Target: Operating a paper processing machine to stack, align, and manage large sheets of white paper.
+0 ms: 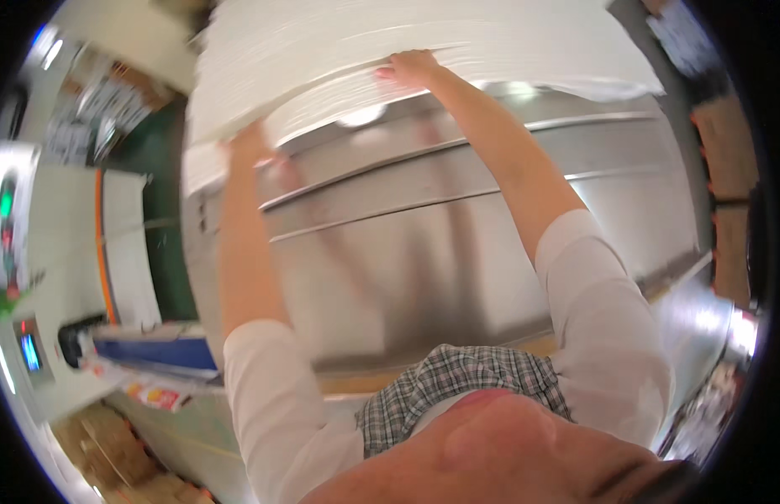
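Note:
A wide stack of thin white sheets [339,42], its layers rippled and soft-looking, lies across the far part of a shiny metal table [491,244]. Whether the sheets are paper or cloth I cannot tell. My right hand [413,69] is at the near edge of the stack, fingers curled over an upper layer with the thumb to the left. At the stack's near left edge is my left hand [251,147], smeared by motion, so its fingers are unclear. Both arms reach far forward, and the metal mirrors them.
Two raised metal strips [390,172] cross the table in front of the stack. Cardboard boxes [724,151] stand beyond the right edge, and more cartons [104,445] sit at the lower left. A white machine with an orange stripe [104,244] and a blue-sided unit [159,353] are at left.

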Motion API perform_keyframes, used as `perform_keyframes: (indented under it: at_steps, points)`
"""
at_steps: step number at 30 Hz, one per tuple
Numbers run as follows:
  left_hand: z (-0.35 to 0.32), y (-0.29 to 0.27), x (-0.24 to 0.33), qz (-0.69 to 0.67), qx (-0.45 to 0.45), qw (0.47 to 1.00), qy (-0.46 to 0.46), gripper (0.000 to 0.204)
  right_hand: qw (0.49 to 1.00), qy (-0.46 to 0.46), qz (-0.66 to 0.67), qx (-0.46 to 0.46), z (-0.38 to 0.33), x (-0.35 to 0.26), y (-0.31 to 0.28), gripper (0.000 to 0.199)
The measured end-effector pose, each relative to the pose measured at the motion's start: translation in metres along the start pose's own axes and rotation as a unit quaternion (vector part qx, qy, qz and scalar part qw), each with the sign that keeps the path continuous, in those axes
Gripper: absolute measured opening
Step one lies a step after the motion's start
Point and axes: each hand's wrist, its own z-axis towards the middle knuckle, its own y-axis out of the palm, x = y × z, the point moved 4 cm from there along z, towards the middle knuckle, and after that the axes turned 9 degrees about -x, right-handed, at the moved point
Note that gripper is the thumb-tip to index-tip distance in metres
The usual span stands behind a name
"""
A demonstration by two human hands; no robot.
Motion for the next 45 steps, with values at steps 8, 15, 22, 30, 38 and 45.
perform_keyframes:
  at_steps: [8, 15, 22, 30, 38, 45]
  points:
    - [0.002, -0.002, 0.032, 0.009, -0.119, 0.985, -0.126, 0.105, 0.994, 0.042, -0.069, -0.077, -0.113, 0.282, -0.04, 0.071]
    - [0.025, 0.043, -0.047, 0.048, -0.05, 0.994, -0.082, 0.102, 0.957, 0.092, -0.164, -0.223, -0.146, 0.471, -0.065, 0.086]
    - [0.015, 0.028, -0.07, -0.09, -0.028, 0.994, -0.051, 0.095, 0.929, 0.248, -0.187, -0.2, -0.151, 0.585, -0.051, 0.094]
    - [0.029, 0.052, -0.089, -0.08, 0.098, 0.992, 0.006, 0.084, 0.96, 0.25, -0.121, 0.028, -0.204, 0.595, -0.061, 0.069]
    - [-0.012, 0.001, -0.064, -0.09, 0.248, 0.963, -0.061, 0.062, 0.956, 0.253, -0.124, 0.086, -0.207, 0.636, -0.089, 0.072]
    - [-0.021, -0.003, -0.006, -0.063, 0.291, 0.954, -0.024, 0.064, 0.945, 0.105, -0.18, 0.254, -0.265, 0.746, -0.037, 0.07]
